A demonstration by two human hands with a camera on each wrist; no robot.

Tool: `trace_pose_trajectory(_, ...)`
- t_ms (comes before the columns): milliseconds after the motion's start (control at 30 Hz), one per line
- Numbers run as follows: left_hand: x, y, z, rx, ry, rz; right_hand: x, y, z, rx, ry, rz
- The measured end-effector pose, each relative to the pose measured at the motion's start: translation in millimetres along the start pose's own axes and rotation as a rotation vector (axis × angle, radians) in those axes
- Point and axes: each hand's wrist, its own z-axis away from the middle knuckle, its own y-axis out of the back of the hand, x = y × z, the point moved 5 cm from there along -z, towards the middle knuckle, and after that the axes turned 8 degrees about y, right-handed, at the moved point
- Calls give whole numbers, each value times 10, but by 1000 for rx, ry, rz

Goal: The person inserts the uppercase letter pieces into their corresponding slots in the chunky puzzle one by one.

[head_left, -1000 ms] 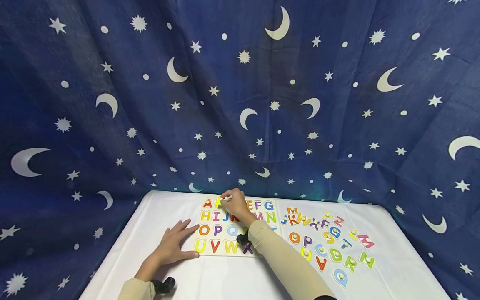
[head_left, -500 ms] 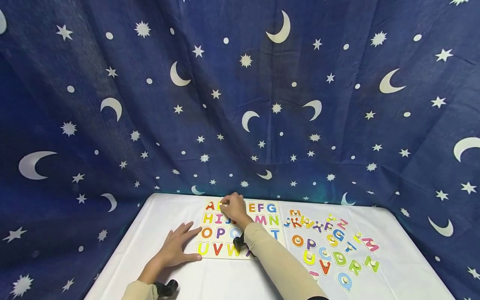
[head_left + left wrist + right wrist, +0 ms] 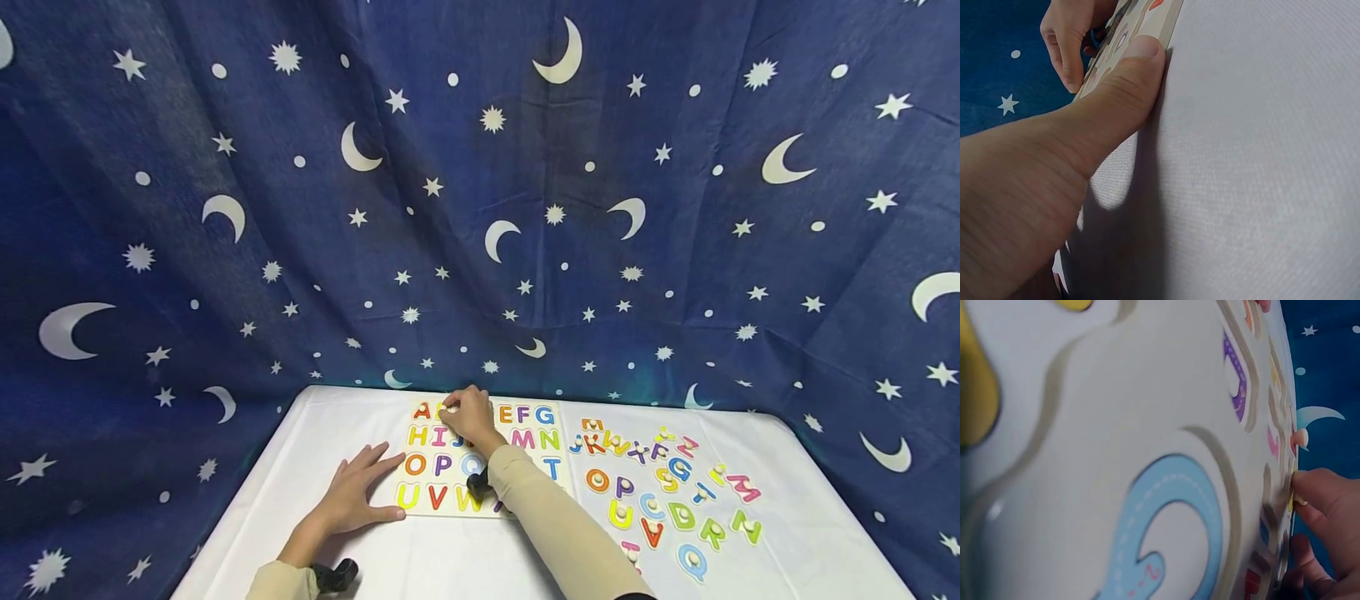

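Note:
A white alphabet board (image 3: 422, 511) with coloured letter recesses lies on the table. My right hand (image 3: 472, 419) reaches over its top row and pinches the pale knob of a yellow letter piece (image 3: 1291, 502) at the slot beside the A. Its fingers cover most of that piece, so which letter it is cannot be made out. A red A piece (image 3: 422, 411) with a knob sits in the top left slot. At the board's left side, my left hand (image 3: 348, 497) lies with fingers spread, and its thumb (image 3: 1138, 65) touches the board's edge.
Several loose knobbed letters are scattered right of the board, among them an orange O (image 3: 597, 481), a green D (image 3: 682, 516) and a light blue Q (image 3: 692, 561). A dark blue curtain (image 3: 450, 208) with moons and stars hangs behind the white table (image 3: 420, 567).
The yellow letter piece, raised and tilted a second ago, has come down onto the top row in my right hand. My left hand stays at the board's edge. The head view shifted slightly.

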Motion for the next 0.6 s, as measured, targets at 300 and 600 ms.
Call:
trace_pose_trajectory(300,10,-12,14,54,-69,18,-17,29,31,9,16,16)
trace_pose_trajectory(600,29,14,12,-22,-3,-18,0,8,49,-8,46,34)
